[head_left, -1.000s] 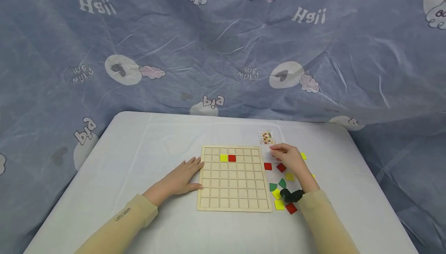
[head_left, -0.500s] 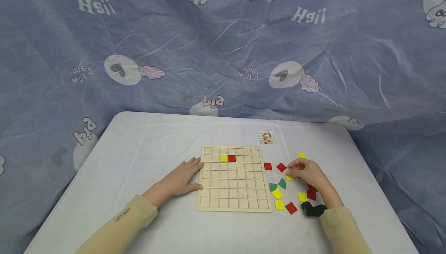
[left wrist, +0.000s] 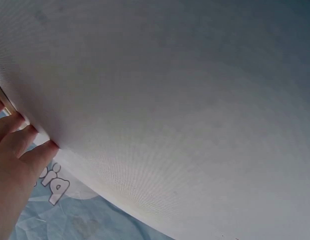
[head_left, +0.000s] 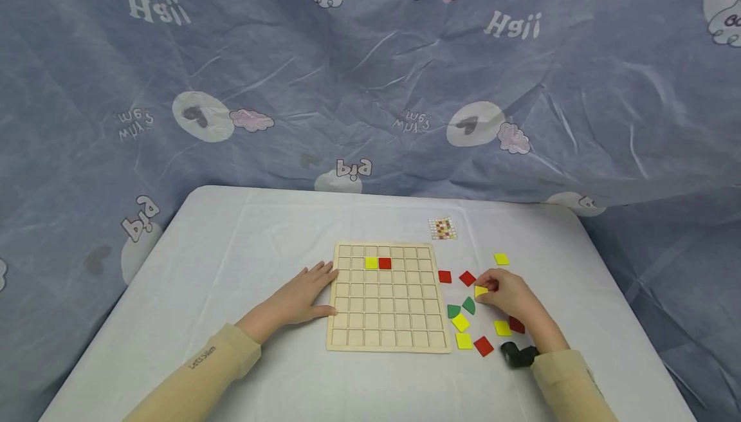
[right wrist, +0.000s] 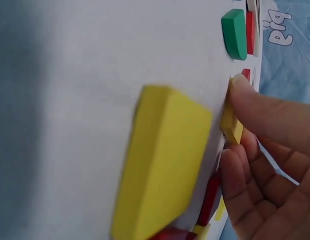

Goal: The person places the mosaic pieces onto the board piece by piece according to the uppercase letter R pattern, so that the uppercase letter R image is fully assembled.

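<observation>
My right hand (head_left: 511, 294) pinches a yellow square tile (head_left: 480, 291) at the right of the wooden grid board. In the right wrist view the thumb lies on the near face of this tile (right wrist: 231, 119), with the fingers curled behind it. My left hand (head_left: 302, 296) rests with spread fingers along the left edge of the grid board (head_left: 388, 306); the left wrist view shows those fingertips (left wrist: 51, 146) at the table. On the board's second row from the far side, a yellow tile (head_left: 372, 263) sits beside a red tile (head_left: 384, 264).
Loose pieces lie right of the board: red squares (head_left: 444, 276), green quarter-circle pieces (head_left: 469, 305) and more yellow squares (head_left: 464, 341). A small printed pattern card (head_left: 443, 228) lies beyond the board's far right corner. A patterned blue curtain (head_left: 370, 87) hangs behind the table.
My right hand has moved right and toward me, from near the pattern card to the loose pieces, and now grips a yellow tile there. The left hand stays put.
</observation>
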Tool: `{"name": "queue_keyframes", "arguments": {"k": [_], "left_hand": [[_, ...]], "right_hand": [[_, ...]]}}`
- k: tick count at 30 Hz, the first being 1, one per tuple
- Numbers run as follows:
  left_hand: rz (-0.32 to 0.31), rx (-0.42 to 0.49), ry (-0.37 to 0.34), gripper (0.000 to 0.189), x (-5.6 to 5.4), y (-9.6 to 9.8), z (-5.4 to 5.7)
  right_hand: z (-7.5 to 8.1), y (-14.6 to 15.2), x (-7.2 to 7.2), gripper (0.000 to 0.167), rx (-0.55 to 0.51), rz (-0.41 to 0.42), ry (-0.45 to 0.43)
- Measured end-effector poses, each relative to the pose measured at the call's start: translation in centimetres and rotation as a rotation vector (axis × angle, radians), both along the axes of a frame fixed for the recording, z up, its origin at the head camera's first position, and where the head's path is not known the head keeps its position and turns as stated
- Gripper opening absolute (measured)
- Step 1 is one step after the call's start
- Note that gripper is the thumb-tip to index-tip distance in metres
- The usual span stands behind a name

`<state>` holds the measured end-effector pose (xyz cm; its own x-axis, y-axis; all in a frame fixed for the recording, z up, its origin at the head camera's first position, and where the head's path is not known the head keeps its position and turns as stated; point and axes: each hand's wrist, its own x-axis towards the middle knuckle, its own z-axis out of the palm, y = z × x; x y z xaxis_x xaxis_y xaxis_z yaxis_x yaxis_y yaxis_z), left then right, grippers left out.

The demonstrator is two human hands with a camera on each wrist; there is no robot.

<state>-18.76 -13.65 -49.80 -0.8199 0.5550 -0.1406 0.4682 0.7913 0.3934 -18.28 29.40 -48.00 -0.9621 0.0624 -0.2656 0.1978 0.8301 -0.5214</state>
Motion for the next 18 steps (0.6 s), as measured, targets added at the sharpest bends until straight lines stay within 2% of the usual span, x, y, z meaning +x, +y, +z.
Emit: {"name": "queue_keyframes", "arguments": {"k": [8, 13, 18], "left_hand": [[-0.002, -0.008, -0.006, 0.082, 0.0, 0.1, -0.1], [-0.001, -0.012, -0.006, 0.082, 0.0, 0.1, -0.1], [0.000, -0.022, 0.001, 0.082, 0.1, 0.0, 0.0]], "right_hand": [[0.4, -0.3, -0.3, 0.029, -0.047, -0.008, 0.003], [0.7, -1.6, -1.2, 0.033, -0.209, -0.050, 0.053], [0.9, -4.5, -2.8, 0.030, -0.364, -0.045, 0.066]]}}
